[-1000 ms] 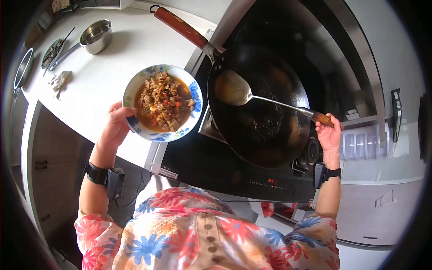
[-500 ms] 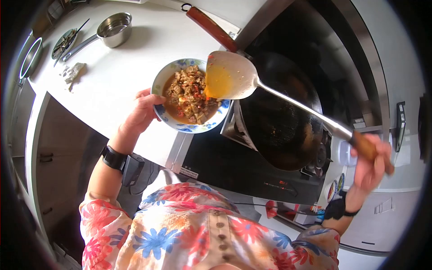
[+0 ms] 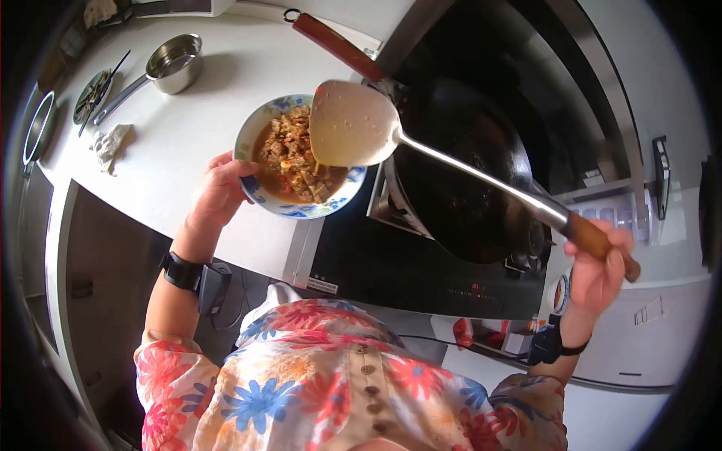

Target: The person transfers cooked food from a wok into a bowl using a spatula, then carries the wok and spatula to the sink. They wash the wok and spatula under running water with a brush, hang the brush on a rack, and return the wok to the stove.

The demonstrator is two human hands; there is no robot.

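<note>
My left hand [image 3: 224, 189] grips the left rim of a white bowl [image 3: 259, 120] with a blue floral pattern, thumb over the edge. Inside it lies a cooked dish [image 3: 289, 154] of chopped meat and red pepper bits in brown sauce. In my right hand [image 3: 599, 270] is the wooden handle of a metal wok spatula [image 3: 353, 124]. Its broad blade hangs over the right part of the bowl and hides some of the food; a little sauce shows at its lower edge. Behind the spatula's shaft is a dark wok [image 3: 459, 195] on the stove.
The wok's reddish handle [image 3: 338, 49] points up and left over the white counter [image 3: 173, 143]. On the counter's left are a small steel saucepan [image 3: 174, 66], a plate of scraps with chopsticks [image 3: 94, 96] and a crumpled white cloth [image 3: 111, 146]. A black stove front [image 3: 406, 278] lies below the wok.
The spatula blade has moved slightly left, and the orange sauce on it is mostly gone. My right hand is a little further left. The whole view has shifted slightly.
</note>
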